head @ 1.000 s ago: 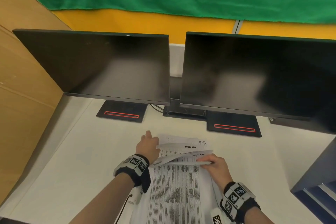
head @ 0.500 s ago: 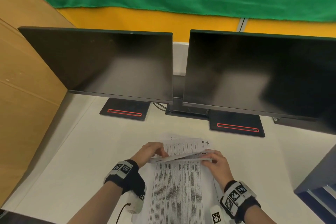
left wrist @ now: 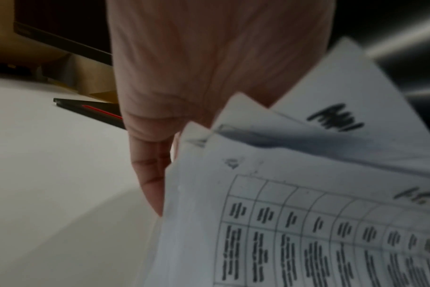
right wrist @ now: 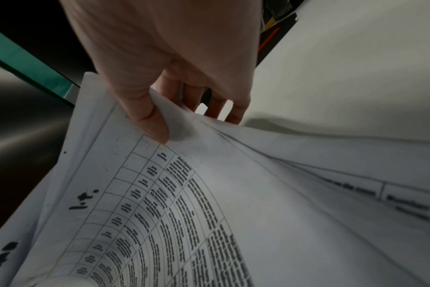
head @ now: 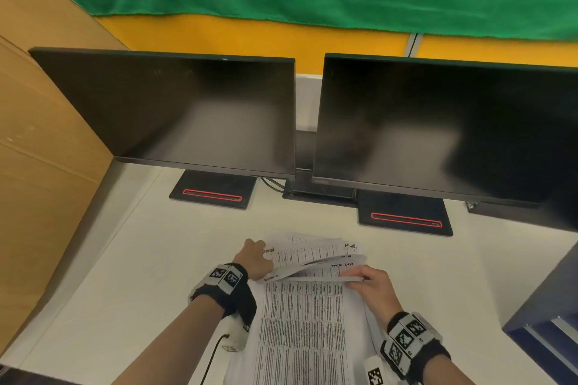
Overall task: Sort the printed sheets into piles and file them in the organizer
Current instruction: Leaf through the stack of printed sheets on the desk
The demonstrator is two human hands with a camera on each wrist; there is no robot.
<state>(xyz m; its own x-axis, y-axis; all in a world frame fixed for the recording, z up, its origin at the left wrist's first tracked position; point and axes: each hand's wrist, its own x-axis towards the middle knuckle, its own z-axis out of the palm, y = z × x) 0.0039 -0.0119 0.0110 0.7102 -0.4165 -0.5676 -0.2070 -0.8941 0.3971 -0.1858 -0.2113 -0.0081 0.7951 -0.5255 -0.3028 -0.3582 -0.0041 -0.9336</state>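
While the white desk [head: 131, 259] shows no sorted piles and nothing filed yet, you hold the fanned printed sheets [head: 306, 316] before you, left hand [head: 255, 261] gripping one edge, right hand [head: 372, 286] pinching the other.

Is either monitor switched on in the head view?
No: both the left monitor and the right monitor show plain dark screens behind the printed sheets.
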